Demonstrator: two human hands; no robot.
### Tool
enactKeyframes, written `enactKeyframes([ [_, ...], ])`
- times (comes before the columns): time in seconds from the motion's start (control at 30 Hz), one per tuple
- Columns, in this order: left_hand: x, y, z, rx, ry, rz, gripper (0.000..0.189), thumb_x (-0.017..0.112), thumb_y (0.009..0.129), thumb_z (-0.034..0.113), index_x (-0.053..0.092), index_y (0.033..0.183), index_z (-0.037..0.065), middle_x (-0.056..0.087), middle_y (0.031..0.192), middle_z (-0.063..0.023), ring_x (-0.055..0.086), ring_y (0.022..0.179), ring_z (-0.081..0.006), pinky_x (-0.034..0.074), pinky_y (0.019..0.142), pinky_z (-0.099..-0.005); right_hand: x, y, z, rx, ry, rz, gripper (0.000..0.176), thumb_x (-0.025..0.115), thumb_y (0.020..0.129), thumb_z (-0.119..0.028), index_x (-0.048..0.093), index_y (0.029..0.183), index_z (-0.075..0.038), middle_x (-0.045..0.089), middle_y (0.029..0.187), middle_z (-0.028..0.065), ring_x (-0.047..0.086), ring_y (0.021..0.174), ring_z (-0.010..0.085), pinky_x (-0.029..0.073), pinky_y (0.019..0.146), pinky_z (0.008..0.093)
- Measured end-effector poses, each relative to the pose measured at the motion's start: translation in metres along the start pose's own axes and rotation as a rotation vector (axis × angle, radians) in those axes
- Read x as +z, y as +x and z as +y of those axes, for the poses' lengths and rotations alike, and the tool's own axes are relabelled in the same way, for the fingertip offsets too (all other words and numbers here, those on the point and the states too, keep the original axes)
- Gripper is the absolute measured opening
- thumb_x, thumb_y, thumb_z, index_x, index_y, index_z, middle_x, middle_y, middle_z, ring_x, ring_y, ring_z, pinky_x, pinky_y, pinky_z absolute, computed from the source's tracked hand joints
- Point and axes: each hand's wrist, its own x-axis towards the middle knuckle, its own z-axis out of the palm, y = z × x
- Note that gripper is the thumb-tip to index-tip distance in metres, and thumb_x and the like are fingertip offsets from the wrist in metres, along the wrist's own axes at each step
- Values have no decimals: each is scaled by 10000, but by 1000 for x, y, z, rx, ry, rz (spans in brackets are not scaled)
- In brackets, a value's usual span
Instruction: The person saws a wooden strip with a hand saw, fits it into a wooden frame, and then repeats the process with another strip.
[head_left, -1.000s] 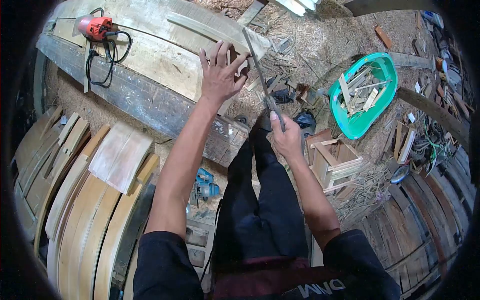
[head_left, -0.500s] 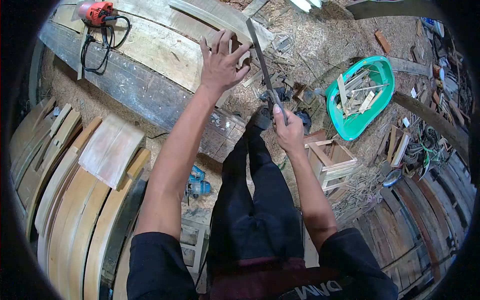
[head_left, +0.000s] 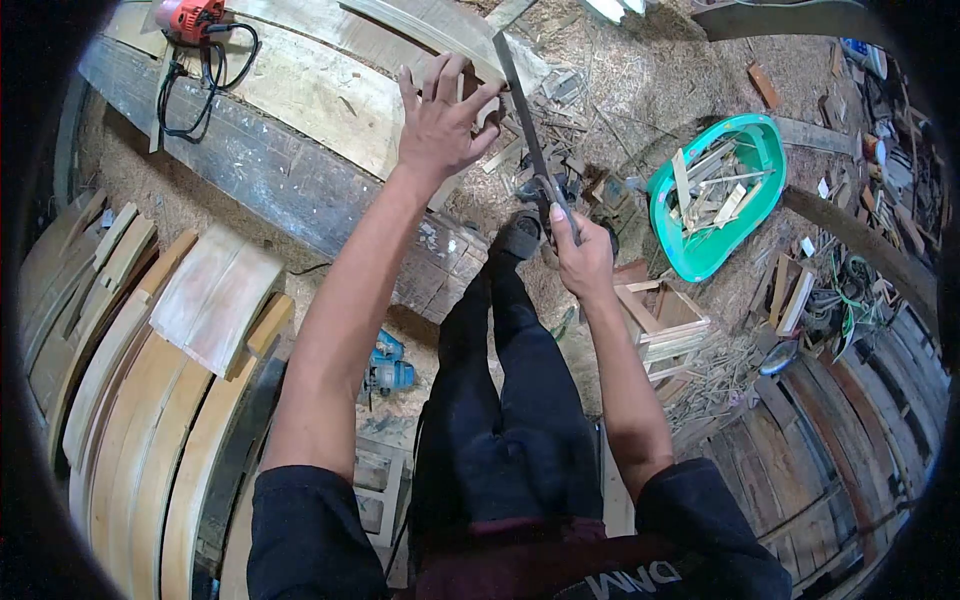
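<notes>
My right hand (head_left: 583, 255) is closed around the handle of a long, narrow, dark hand saw (head_left: 526, 112). Its blade points up and away, crossing the end of a pale wooden strip (head_left: 425, 30) on the bench. My left hand (head_left: 437, 135) lies over the bench's edge near that end, palm down with the fingers spread. The index fingertip is close beside the blade, and the thumb sticks out to the right.
A red power tool (head_left: 190, 18) with a black cord sits on the workbench (head_left: 300, 195). Curved wooden pieces (head_left: 140, 440) stand at left. A green tub (head_left: 690, 262) of offcuts, a small wooden frame (head_left: 668, 330) and a blue power tool (head_left: 388, 370) are on the shaving-strewn floor.
The view has shifted slightly. My left index finger is straighter and nearer the blade, and the saw has moved a little to the right.
</notes>
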Motion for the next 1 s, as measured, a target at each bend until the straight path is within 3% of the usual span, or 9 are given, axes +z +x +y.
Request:
enactKeyframes([
  [0.6,0,-2,4,-24,44,-31,639,719,747,401,523,1352,337,351,1432,-100,272,1418,-316,194,1112,-711,15,21,3,-131,39,59,498,591,1009,-392,525,675,-29,400,571,-29,366,555,87,317,499,313],
  [0.87,0,-1,3,-26,33,-23,634,718,751,382,527,1354,341,355,1435,-101,282,1418,-315,192,1110,-715,12,22,0,-58,68,16,489,589,1011,-377,523,671,-33,399,566,-38,364,556,77,313,497,308],
  [1.0,2,-1,2,-31,55,-26,598,719,754,479,529,1313,386,345,1428,-100,270,1422,-288,210,1092,-737,14,25,-2,-81,105,47,481,594,1011,-362,524,663,-37,397,561,-45,358,551,69,298,493,305],
])
